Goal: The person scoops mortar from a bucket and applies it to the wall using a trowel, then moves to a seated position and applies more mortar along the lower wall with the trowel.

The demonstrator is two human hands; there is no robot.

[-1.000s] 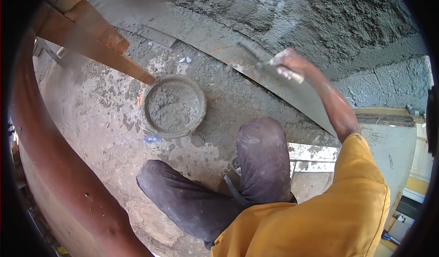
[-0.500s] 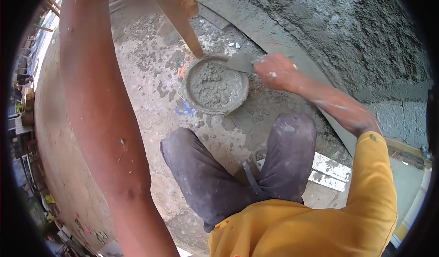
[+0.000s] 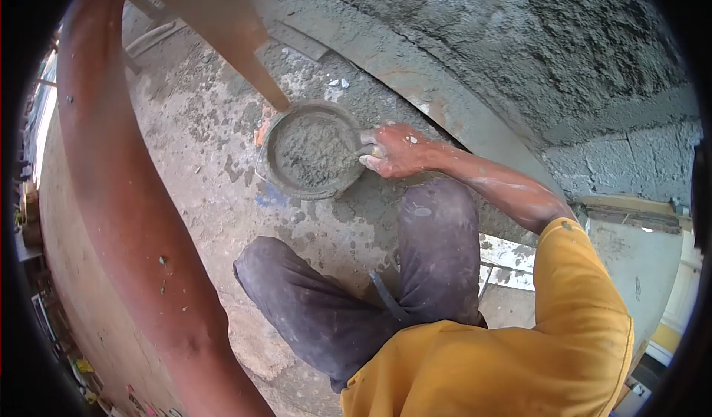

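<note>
My right hand [image 3: 397, 150] is closed round the handle of a trowel at the right rim of a round bucket [image 3: 276, 176]. The blade is not clearly seen; it seems to be down in the wet grey mortar [image 3: 315, 150] that the bucket holds. Mortar smears whiten the fingers. My left arm stretches up along the left side of the view, and its hand is out of sight beyond the top edge.
A wooden piece [image 3: 248, 61] slants down to the bucket's rim. Rough grey mortar covers the wall [image 3: 593, 53] at upper right, with a long board [image 3: 445, 105] along its foot. White tile strips [image 3: 512, 254] lie right of my knees on the spattered floor [image 3: 200, 150].
My right hand came from the board by the wall down to the bucket, and the trowel blade, seen over the rim half a second ago, has gone into the mortar. The view has shifted.
</note>
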